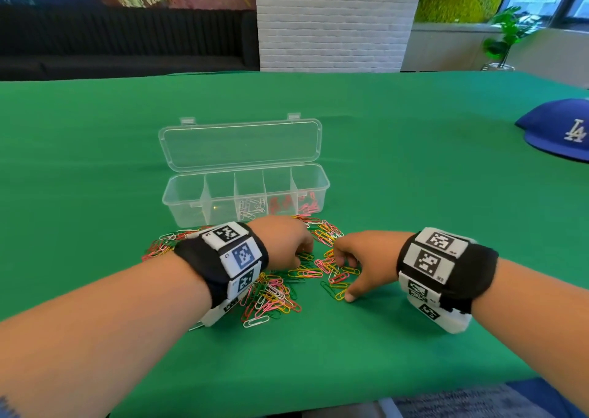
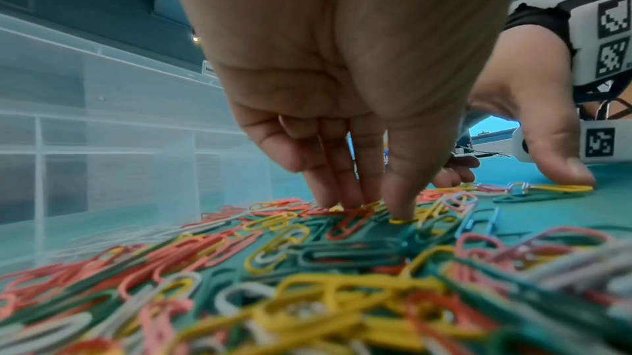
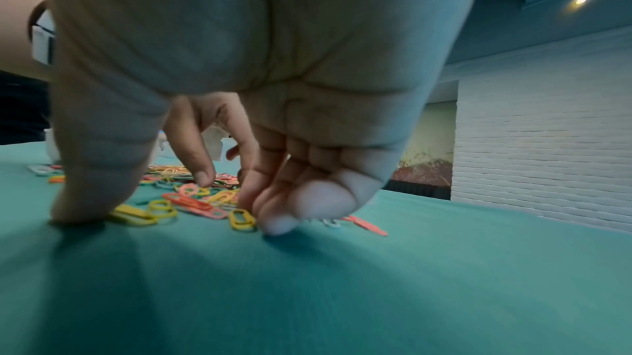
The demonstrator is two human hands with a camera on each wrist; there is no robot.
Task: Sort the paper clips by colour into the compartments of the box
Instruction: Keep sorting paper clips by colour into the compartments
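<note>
— Both forearms come first, then the wristbands, then the left hand [image 1: 283,242] and right hand [image 1: 363,258], both down on the heap of paper clips [image 1: 280,287]. How are the hands set?

— Neither is lifting anything that I can see. The left hand's fingers [image 2: 342,187] point down, held close together, tips in the heap, with its thumb pressing a yellow clip [image 2: 403,221]. The right hand is spread: thumb planted on the green cloth [image 1: 318,354] beside the near clips, index finger [image 3: 200,169] reaching down among the clips, other fingers loosely curled.

— And the box [image 1: 245,194]?

— Just beyond the left hand, lid open. White clips [image 1: 251,209] lie in the middle compartment, red clips [image 1: 282,204] and pink clips [image 1: 309,202] in the two to the right of it; the two left ones look empty.

— So the step in hand?

— Picking out one colour, I judge. Yellow seems sensible, since both thumbs sit at yellow ones. Slide a clip clear of the tangle before pinching it, or linked neighbours may come along. Gather several, then drop them in one empty compartment, low over the rim.
</note>
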